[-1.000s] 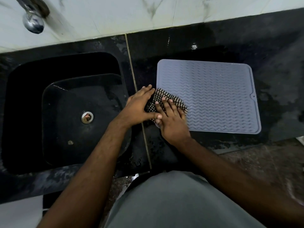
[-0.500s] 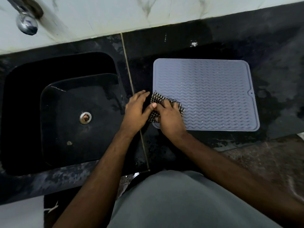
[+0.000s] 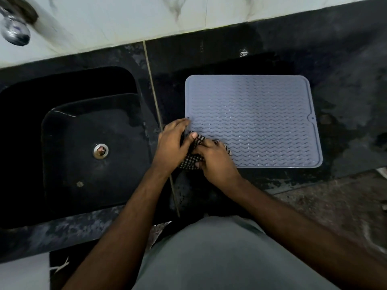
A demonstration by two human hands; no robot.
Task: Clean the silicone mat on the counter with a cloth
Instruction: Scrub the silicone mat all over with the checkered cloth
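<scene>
Both my left hand [image 3: 172, 143] and right hand [image 3: 215, 160] pinch the bunched black-and-white checked cloth [image 3: 191, 159] between them, the grey ribbed rectangular silicone mat [image 3: 253, 120] beneath my fingertips.

The mat [image 3: 253, 120] is pale grey-blue with rows of raised zigzag ridges, the cloth [image 3: 191, 159] checked black and white, the counter [image 3: 345, 84] and sink [image 3: 90, 143] mottled black, and the wall [image 3: 146, 15] white with grey veins.

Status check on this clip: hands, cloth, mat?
Both hands, left and right, gripping checkered cloth. Cloth bunched at grey mat's near-left corner. Nothing in the way.
</scene>
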